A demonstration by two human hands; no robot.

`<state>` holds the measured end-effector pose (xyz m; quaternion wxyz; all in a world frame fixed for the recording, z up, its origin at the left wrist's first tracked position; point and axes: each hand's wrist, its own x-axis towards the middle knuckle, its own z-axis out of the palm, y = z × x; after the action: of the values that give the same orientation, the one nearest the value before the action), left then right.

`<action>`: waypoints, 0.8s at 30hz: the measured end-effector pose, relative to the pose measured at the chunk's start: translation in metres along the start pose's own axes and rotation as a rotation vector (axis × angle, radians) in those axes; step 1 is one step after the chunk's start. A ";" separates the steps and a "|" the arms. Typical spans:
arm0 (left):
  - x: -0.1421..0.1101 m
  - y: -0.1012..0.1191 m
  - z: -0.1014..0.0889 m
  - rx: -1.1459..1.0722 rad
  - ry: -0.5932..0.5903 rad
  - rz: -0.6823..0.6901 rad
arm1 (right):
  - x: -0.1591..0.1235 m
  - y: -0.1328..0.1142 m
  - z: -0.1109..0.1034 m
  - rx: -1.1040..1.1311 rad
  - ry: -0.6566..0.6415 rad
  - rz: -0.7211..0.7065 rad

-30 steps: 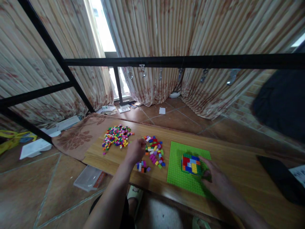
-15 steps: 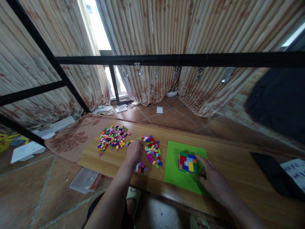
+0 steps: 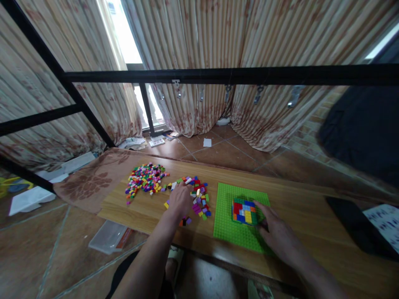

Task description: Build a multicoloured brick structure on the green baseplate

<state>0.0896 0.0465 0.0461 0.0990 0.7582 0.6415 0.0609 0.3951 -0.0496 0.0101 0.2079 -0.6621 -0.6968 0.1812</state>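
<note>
Among the loose toy bricks (image 3: 202,201) at the middle of the table is my left hand (image 3: 181,200), its fingers closed and pointing down. Its fingertips are partly hidden, so what they hold cannot be made out. A small block of joined bricks (image 3: 244,211), red, blue, yellow, white and green on top, sits on the green baseplate (image 3: 225,226). My right hand (image 3: 274,228) is at the block's right side. Its thumb and index finger are apart, with the index fingertip by the block's upper right corner.
A larger heap of small bricks (image 3: 145,179) lies on the wooden table (image 3: 149,211) at the left. A dark flat object (image 3: 352,226) and a printed sheet (image 3: 382,224) lie at the right. On the floor is a clear plastic box (image 3: 107,237). A black metal rail (image 3: 218,76) crosses behind.
My left hand has shifted slightly to the right and nearer to me over the loose bricks. My right hand stays beside the brick block. The whole view has moved a little.
</note>
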 end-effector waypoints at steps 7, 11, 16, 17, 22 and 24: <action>0.000 -0.001 -0.005 0.066 -0.014 -0.026 | 0.002 0.000 0.001 0.015 0.021 -0.005; -0.002 -0.004 -0.005 0.082 0.038 -0.032 | 0.001 -0.004 -0.001 0.021 0.026 0.011; -0.007 0.003 -0.006 0.018 0.043 0.003 | 0.001 -0.006 -0.002 0.015 0.011 0.002; -0.008 0.005 -0.006 0.008 0.026 0.022 | 0.000 -0.006 -0.003 0.015 0.012 0.000; -0.011 0.012 -0.003 0.011 0.001 0.051 | 0.001 -0.006 -0.002 0.010 0.015 0.010; -0.011 0.014 -0.003 0.014 0.000 0.043 | 0.001 -0.006 -0.002 0.002 0.006 0.016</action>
<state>0.1002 0.0337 0.0521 0.0925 0.7725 0.6255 0.0584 0.3913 -0.0488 0.0149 0.2095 -0.6679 -0.6907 0.1815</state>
